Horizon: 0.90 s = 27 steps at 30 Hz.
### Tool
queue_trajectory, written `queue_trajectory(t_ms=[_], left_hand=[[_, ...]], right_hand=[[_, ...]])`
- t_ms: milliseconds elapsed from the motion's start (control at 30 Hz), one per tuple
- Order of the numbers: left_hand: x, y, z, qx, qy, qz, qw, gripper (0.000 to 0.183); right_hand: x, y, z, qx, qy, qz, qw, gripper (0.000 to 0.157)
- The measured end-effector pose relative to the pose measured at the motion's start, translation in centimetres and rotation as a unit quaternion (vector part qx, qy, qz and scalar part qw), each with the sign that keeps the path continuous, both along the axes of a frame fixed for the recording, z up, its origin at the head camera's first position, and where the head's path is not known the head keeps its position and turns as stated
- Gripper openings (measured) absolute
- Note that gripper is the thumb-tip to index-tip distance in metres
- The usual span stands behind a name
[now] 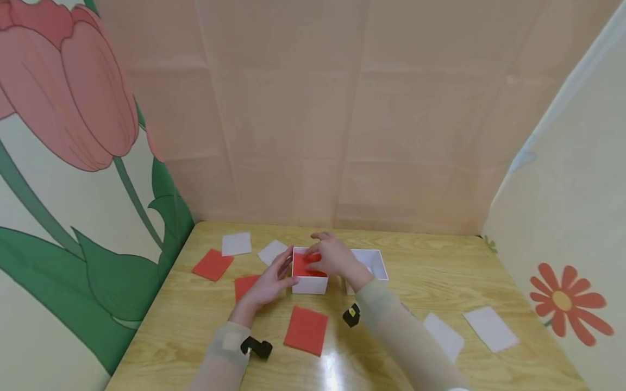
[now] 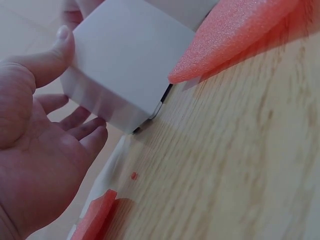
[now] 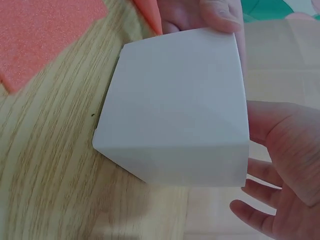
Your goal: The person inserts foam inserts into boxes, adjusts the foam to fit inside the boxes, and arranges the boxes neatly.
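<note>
A small white open-topped box stands mid-table with red foam sheet inside it. My left hand is at the box's left side, thumb at the front corner and fingers along the left wall. Over the opening, my right hand reaches in with loosely spread fingers at the red foam; its fingertips are partly hidden by the walls in the right wrist view. A second white box stands just to the right, partly covered by the right wrist, with something white inside.
Red foam squares lie in front of the box, behind my left hand and at the far left. White squares lie at back left and at right. A peach cloth backdrop hangs behind the table.
</note>
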<state>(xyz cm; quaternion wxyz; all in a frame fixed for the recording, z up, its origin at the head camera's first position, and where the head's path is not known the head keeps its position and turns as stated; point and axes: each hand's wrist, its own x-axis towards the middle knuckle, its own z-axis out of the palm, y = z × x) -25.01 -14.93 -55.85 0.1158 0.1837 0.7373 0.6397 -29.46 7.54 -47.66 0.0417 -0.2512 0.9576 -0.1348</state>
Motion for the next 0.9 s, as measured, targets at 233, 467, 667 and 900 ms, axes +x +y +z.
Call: queue_trajectory(t_ms=[233,467,667,900], left_hand=[[0.07,-0.04,0.1,-0.003,-0.001,0.001,1.0,0.089],[0.13,-0.05,0.17,-0.002,-0.002,0.005,1.0,0.09],[0.02,-0.16,0.05,-0.001,-0.001,0.003,1.0,0.09],[0.11,-0.17,0.23,0.003,0.003,-0.004,1.0,0.089]], right_hand=[[-0.06,-0.05,-0.39,0.016,0.002,0.004,1.0,0.031],[-0.08,-0.23,-0.47,0.016,0.005,0.005,1.0,0.03],[0.03,-0.44,-0.29,0.018,0.01,0.01,1.0,0.028],[0.19,-0.48,-0.19,0.017,0.011,0.007,1.0,0.028]])
